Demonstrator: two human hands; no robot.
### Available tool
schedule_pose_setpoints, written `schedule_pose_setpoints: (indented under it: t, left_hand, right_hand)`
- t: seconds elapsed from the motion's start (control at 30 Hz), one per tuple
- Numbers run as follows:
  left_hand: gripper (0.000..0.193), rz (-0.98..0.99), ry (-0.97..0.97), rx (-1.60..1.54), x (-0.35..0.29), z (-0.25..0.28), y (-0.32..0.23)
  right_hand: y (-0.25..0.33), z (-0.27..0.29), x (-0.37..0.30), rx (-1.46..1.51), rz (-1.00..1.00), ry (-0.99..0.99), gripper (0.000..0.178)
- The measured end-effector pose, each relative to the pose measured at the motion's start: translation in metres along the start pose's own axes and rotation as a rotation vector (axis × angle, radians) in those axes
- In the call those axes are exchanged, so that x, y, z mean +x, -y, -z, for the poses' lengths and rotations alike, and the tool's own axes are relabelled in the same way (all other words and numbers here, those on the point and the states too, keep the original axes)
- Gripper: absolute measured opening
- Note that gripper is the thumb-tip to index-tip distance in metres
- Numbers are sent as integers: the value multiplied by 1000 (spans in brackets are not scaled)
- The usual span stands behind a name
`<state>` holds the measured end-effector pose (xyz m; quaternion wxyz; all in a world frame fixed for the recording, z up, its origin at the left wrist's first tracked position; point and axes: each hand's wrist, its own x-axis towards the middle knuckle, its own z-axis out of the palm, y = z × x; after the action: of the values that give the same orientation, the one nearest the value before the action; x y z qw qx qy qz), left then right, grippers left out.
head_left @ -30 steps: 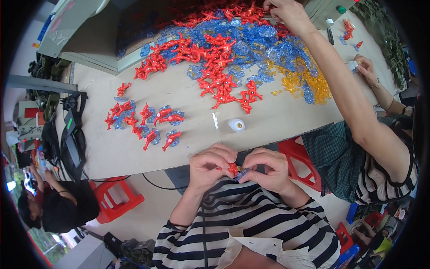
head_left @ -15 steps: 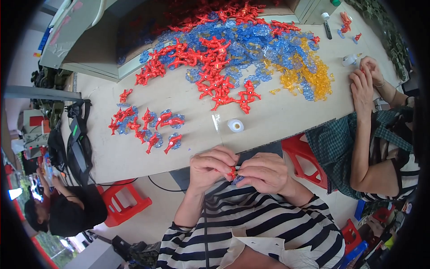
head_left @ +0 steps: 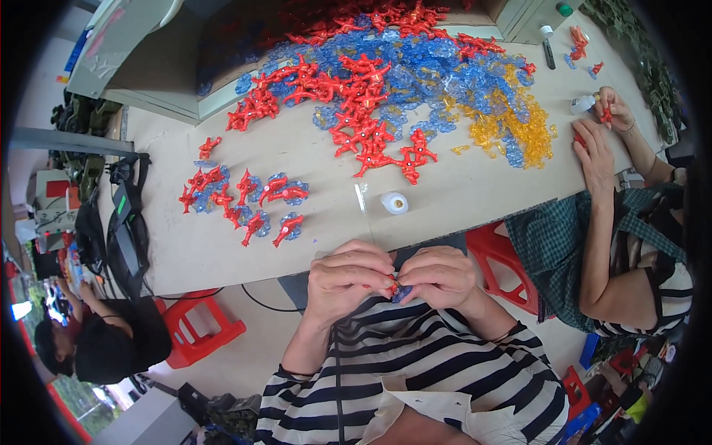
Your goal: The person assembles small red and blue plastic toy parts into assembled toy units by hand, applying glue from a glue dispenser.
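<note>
At the near edge of the table, my left hand [head_left: 350, 276] pinches a small red plastic figure [head_left: 392, 283], mostly hidden by the fingers. Pressed against it is a clear blue plastic piece [head_left: 403, 293], gripped between the closed thumb and fingers of my right hand [head_left: 439, 276]. Just beyond my hands a white glue bottle [head_left: 395, 202] stands on the table [head_left: 297, 256]. To the left are several red figures on blue bases [head_left: 256, 225].
Red figures [head_left: 361, 137], clear blue pieces [head_left: 415, 63] and yellow pieces [head_left: 530, 130] lie heaped across the far side, spilling from a box [head_left: 148, 89]. On the right, a co-worker's hands [head_left: 599, 148] hold red figures near another bottle [head_left: 584, 104]. A red stool [head_left: 512, 274] stands below.
My hands stay together, shifted very slightly, with the blue piece showing a little more. The co-worker's hands have moved apart, and a red figure now shows in the farther one.
</note>
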<state>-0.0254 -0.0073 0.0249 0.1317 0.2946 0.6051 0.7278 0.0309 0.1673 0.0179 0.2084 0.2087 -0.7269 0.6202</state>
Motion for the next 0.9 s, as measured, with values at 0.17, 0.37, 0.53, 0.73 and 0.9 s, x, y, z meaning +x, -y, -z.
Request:
schedule_pose_setpoints:
  t: [0.17, 0.37, 0.53, 0.73, 0.9]
  left_hand:
    - [16, 3, -6, 17, -1, 3, -1]
    - [18, -3, 14, 36, 1, 9, -2]
    - [28, -35, -38, 328, 5, 19, -5]
    - [32, -184, -50, 1252, 24, 38, -1]
    - [28, -160, -209, 1456, 37, 75, 0]
  right_hand:
    - [-2, -2, 1, 30, -21, 4, 29]
    - [-6, -2, 1, 87, -53, 16, 28]
    - [0, 7, 8, -128, -326, -31, 33]
    - [-7, 17, 8, -180, -349, -192, 44]
    - [-6, 11, 29, -312, -392, -156, 48]
